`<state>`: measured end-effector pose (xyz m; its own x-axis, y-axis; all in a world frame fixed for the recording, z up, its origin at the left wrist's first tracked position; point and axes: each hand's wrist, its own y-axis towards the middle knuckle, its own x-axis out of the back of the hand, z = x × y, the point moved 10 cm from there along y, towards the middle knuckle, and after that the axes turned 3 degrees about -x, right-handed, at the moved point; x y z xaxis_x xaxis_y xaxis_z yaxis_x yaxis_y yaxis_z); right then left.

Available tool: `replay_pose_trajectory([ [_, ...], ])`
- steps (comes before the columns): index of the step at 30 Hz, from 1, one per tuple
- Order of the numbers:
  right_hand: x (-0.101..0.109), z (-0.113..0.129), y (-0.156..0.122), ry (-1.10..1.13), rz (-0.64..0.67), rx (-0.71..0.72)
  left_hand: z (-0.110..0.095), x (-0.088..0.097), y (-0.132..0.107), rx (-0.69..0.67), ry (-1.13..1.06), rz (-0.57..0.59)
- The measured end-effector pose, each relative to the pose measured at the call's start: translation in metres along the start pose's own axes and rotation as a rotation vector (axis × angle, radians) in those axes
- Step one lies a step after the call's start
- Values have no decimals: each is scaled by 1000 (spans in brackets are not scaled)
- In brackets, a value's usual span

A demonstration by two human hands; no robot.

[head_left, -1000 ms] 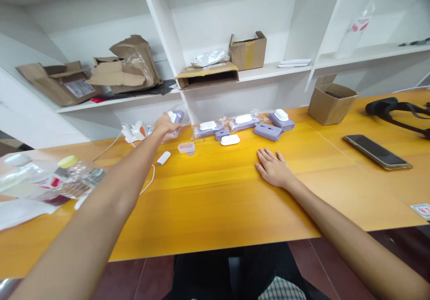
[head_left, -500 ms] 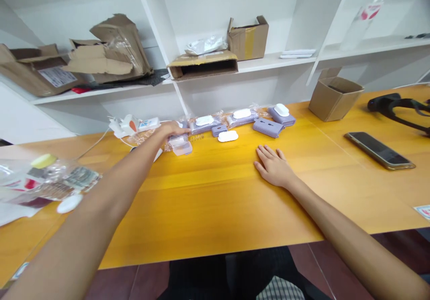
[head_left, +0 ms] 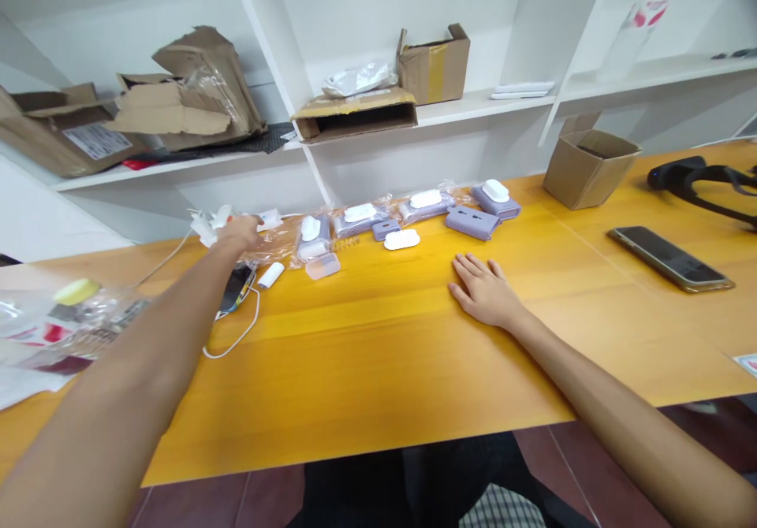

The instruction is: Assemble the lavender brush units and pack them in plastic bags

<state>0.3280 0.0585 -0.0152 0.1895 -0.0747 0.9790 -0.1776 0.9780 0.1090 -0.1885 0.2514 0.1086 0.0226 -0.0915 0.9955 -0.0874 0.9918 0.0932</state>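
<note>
My left hand [head_left: 238, 232] is at the back left of the table, over clear plastic wrapping [head_left: 273, 246] and beside a white power strip [head_left: 270, 219]. Its fingers are smeared and partly hidden, so a grip cannot be made out. Flat on the table lies my right hand [head_left: 486, 291], fingers spread, holding nothing. Beyond it sit a lilac perforated holder [head_left: 471, 222] and another lilac piece with a white oval part on it [head_left: 495, 191]. A loose white oval piece [head_left: 402, 239] lies near a small lilac block [head_left: 386, 229]. Three wrapped lilac pieces [head_left: 315, 236] stand further left.
A white cable [head_left: 240, 345], a small white cylinder [head_left: 271, 275] and a clear plastic lid [head_left: 322, 266] lie near my left forearm. An open cardboard box [head_left: 591, 167], a phone [head_left: 669, 258] and black glasses-like gear [head_left: 703, 185] are at right. Shelves with cardboard boxes [head_left: 434, 71] rise behind.
My left hand has moved left, away from the leftmost wrapped lilac piece to the power strip, uncovering that piece, the white cylinder and the cable. My right hand stays in place.
</note>
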Motion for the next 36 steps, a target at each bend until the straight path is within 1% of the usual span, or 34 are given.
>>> replay_pose_trajectory([
  [2, 0, 0, 0, 11, -2, 3, 16, 20, -8, 121, 45, -65],
  [4, 0, -1, 0, 22, -6, 6, 22, 45, -15, 175, 60, -140],
  [6, -1, -2, 0, 29, -12, 7, 16, 62, -19, 136, 57, -177],
  [7, -1, -2, 1, 31, -14, 6, 8, 64, -21, 87, 50, -173],
  [8, -2, -2, 1, 32, -14, 7, -5, 63, -24, 12, 40, -160],
  [10, -3, -3, 1, 35, -12, 6, -38, 48, -34, -178, 10, -110],
  [11, -3, -3, 1, 35, -12, 6, -62, 38, -43, -335, -16, -86],
  [12, -4, -3, 1, 35, -12, 7, -77, 27, -51, -403, -28, -67],
  [14, -3, -3, 1, 35, -15, 6, -100, 9, -68, -477, -56, -71],
  [16, -2, -4, 1, 36, -16, 8, -116, 0, -85, -492, -88, -123],
  [17, -2, -4, 1, 37, -16, 7, -122, 0, -94, -477, -115, -179],
  [19, -2, -4, 2, 41, -16, 8, -126, 7, -115, -386, -245, -349],
  [20, -2, -4, 2, 44, -16, 8, -130, 5, -126, -355, -286, -378],
  [22, -2, -4, 2, 48, -18, 7, -150, -10, -145, -400, -289, -317],
  [24, -1, -4, 1, 49, -20, 8, -167, -29, -159, -447, -206, -227],
  [26, -1, -4, 1, 48, -23, 7, -174, -43, -167, -467, -145, -184],
  [28, -1, -4, 1, 45, -22, 5, -176, -52, -169, -491, -158, -143],
  [30, -1, -3, 1, 40, -22, 7, -177, -56, -169, -534, -214, -118],
  [32, -1, -3, 1, 37, -25, 9, -179, -54, -170, -566, -246, -116],
  [34, -1, -4, 2, 37, -28, 9, -181, -53, -173, -558, -242, -108],
  [36, -1, -4, 2, 39, -27, 8, -187, -54, -180, -557, -256, -73],
])
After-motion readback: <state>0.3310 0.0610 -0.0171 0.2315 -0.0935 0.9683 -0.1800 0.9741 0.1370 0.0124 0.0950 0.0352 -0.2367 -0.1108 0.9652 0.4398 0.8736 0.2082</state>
